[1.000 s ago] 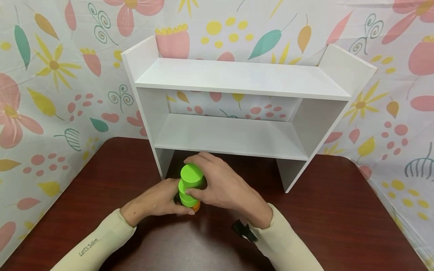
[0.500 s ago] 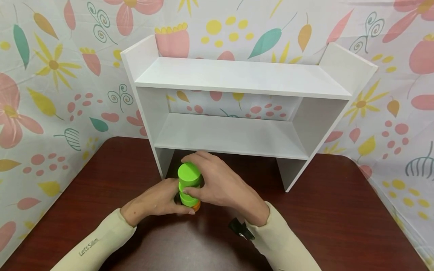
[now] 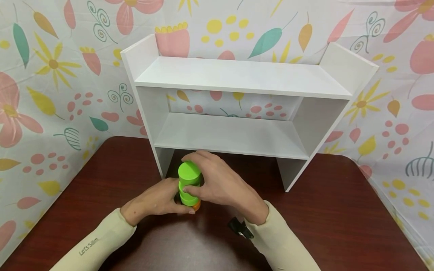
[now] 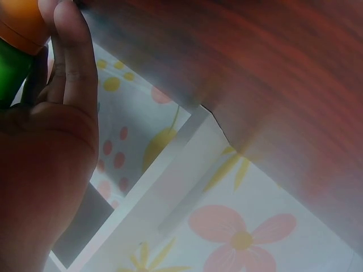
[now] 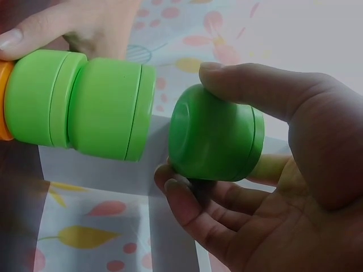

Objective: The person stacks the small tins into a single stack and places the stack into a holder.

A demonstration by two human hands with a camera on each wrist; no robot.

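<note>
My right hand (image 3: 222, 184) holds a small round green lidded jar (image 5: 215, 136) between thumb and fingers. In the right wrist view a gap separates it from the upper green jar (image 5: 110, 107) of a stack. Beneath that jar sits another green jar (image 5: 37, 99), then an orange one (image 5: 5, 99) cut off by the frame. My left hand (image 3: 161, 198) holds the lower part of this stack, its thumb along the front. In the left wrist view, its fingers (image 4: 76, 51) stand beside the orange jar (image 4: 25, 22); the rest of that grip is hidden.
Behind the hands stands a white two-tier shelf unit (image 3: 230, 137) on the dark reddish-brown table (image 3: 346, 222). Its left side panel comes close to the left hand. A flower-patterned cloth (image 3: 84, 101) hangs around the table's back and sides.
My right hand and the held jar have shifted slightly left, bringing that jar more nearly over the stack. During the last half second almost nothing moves. The left hand stays in place.
</note>
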